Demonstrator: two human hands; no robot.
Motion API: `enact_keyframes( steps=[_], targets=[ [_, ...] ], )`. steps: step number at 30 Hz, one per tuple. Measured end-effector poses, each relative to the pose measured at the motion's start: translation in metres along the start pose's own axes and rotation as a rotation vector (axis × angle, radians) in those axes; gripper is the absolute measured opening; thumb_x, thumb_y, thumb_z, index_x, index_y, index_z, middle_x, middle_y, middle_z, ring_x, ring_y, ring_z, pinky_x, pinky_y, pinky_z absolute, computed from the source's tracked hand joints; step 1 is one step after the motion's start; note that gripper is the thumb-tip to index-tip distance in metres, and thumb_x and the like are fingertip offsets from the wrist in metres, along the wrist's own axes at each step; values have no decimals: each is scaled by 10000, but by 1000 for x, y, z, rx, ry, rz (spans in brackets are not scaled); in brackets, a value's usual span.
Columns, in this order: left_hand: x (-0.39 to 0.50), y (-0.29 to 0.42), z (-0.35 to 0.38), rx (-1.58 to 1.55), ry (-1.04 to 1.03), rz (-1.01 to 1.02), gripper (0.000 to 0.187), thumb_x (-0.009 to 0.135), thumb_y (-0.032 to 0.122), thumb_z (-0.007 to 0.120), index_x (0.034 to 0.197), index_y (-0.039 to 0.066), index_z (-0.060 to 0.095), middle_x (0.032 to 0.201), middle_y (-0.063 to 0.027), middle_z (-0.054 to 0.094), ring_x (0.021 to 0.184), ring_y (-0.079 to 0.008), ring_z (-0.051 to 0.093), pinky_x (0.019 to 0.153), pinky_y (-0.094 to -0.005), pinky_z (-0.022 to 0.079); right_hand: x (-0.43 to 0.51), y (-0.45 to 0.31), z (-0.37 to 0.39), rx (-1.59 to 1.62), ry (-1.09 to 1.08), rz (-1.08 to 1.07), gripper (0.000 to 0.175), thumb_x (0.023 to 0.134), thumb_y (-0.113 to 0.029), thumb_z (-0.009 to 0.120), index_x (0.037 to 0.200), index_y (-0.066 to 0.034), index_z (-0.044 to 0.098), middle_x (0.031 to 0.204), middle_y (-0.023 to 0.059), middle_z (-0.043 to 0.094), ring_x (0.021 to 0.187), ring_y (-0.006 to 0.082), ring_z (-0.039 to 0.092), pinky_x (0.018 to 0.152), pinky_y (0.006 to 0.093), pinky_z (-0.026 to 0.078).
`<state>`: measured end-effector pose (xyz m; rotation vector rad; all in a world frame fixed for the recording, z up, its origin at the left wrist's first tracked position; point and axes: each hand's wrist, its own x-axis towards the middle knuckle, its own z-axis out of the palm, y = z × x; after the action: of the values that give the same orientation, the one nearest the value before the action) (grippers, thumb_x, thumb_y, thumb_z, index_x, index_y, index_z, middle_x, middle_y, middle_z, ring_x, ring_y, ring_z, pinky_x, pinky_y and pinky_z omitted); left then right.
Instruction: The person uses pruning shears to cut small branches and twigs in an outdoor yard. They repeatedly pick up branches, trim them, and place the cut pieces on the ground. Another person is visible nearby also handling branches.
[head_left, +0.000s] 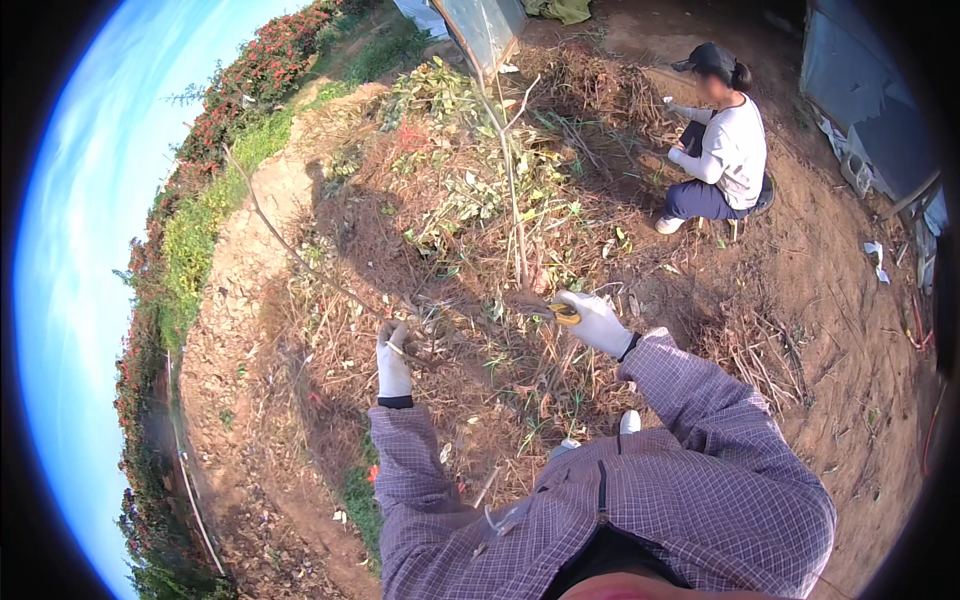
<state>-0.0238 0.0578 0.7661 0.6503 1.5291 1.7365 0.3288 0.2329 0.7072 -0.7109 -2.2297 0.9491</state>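
Observation:
My left hand (393, 367), in a pale work glove, grips a long thin bare branch (300, 259) near its thick end. The branch runs up and to the left from my fingers. In my gloved right hand (598, 324) is a pair of yellow-handled pruning shears (564, 313), with the blades pointing left. Just above the blades is the lower end of a tall forked branch (510, 180); whether they touch it I cannot tell. Beneath both hands lies a heap of dry stalks, twigs and cut leaves (465, 206).
At the upper right a person (724, 142) in a cap sits low beside a pile of dry brush (600, 82). Cut sticks (772, 360) lie on bare soil to the right. Plastic sheeting (862, 75) stands at the right edge. Red-flowered shrubs (251, 79) line the left.

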Motion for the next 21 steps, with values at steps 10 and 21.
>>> enact_keyframes(
  steps=[10, 21],
  targets=[
    [29, 106, 14, 22, 182, 524, 343, 1022, 180, 542, 1347, 83, 494, 867, -6, 606, 614, -64, 520, 509, -195, 442, 18, -55, -39, -122, 27, -358, 237, 825, -170, 711, 1047, -142, 634, 859, 80, 680, 796, 274, 679, 717, 386, 513],
    [75, 89, 51, -293, -414, 103, 305, 1015, 178, 548, 1285, 39, 569, 1108, -87, 664, 1011, -212, 643, 779, -328, 564, 34, -118, -120, -324, -88, -564, 421, 674, -66, 713, 1070, -153, 600, 906, 21, 644, 850, 256, 633, 751, 391, 419]
  ],
)
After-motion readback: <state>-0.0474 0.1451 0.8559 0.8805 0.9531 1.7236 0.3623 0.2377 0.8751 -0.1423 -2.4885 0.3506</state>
